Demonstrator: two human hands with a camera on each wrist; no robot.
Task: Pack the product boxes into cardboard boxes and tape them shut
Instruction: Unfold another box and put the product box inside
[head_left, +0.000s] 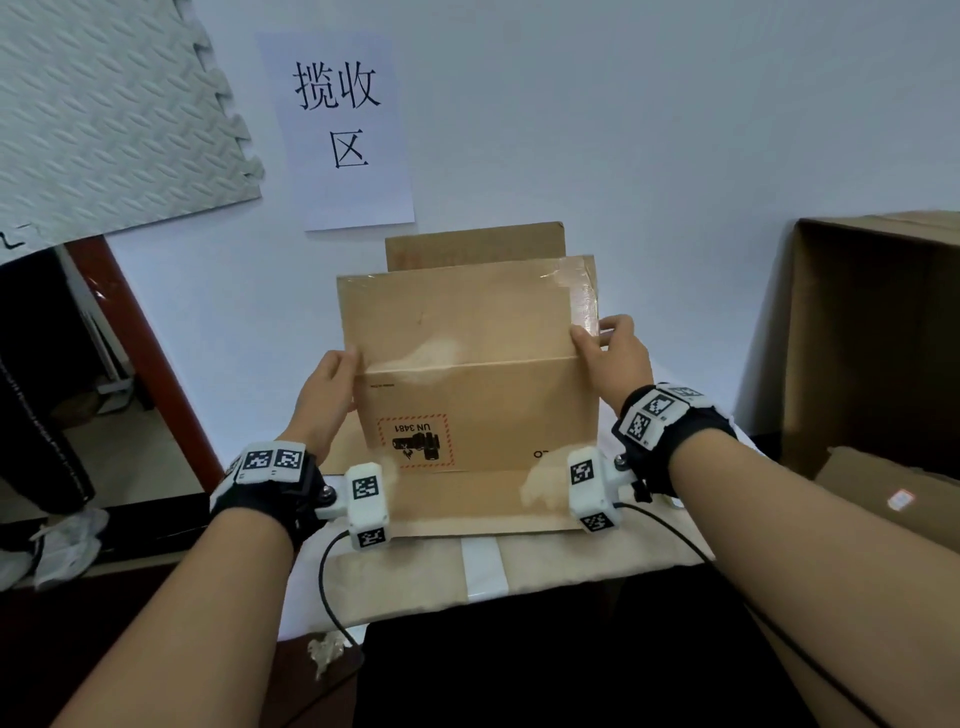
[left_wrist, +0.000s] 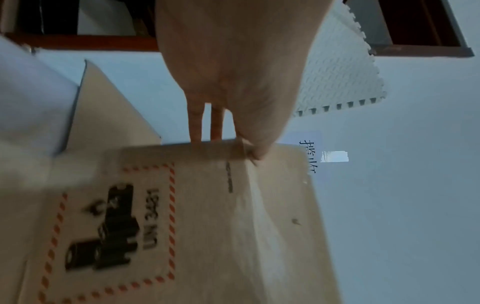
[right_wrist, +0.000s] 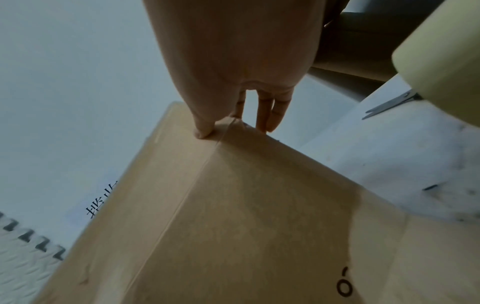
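A flattened brown cardboard box (head_left: 467, 374) with an upside-down UN 3481 battery label (head_left: 415, 440) stands upright on the table against the wall. My left hand (head_left: 332, 384) grips its left edge, thumb on the front and fingers behind; the left wrist view shows the thumb (left_wrist: 257, 148) pressed at the fold line of the box (left_wrist: 207, 205). At the right edge my right hand (head_left: 610, 353) pinches the box (right_wrist: 233, 205) near the fold, thumb in front (right_wrist: 205, 131) and fingers behind. Clear tape (head_left: 582, 296) covers the upper right corner. No product boxes are in view.
A large open carton (head_left: 872, 332) stands at the right. Behind the held box another cardboard piece (head_left: 472, 247) leans on the wall under a paper sign (head_left: 337, 130). Scissors (right_wrist: 389, 105) lie on the table to the right. A foam mat (head_left: 104, 114) hangs upper left.
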